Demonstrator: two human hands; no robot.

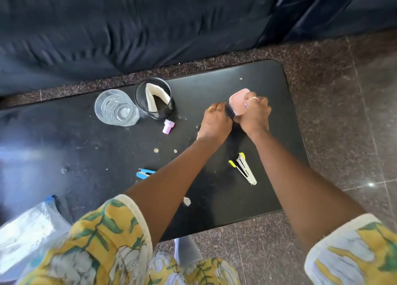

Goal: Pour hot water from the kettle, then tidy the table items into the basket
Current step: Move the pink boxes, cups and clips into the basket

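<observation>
Both hands meet on a pink-lidded box (238, 101) at the far right of the black bench (268, 155): right hand (254, 115) clenched over its lid, left hand (216, 123) pressed to its side. Near the wrists lies a yellow stapler (245, 168); left of them stand a mesh basket (154, 101) and a glass (116, 108).

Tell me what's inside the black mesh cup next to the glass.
The black mesh cup holds a folded white paper or napkin, bent into a V and leaning on the wall. The cup's bottom is in shadow, so anything smaller lying there can't be made out.
</observation>
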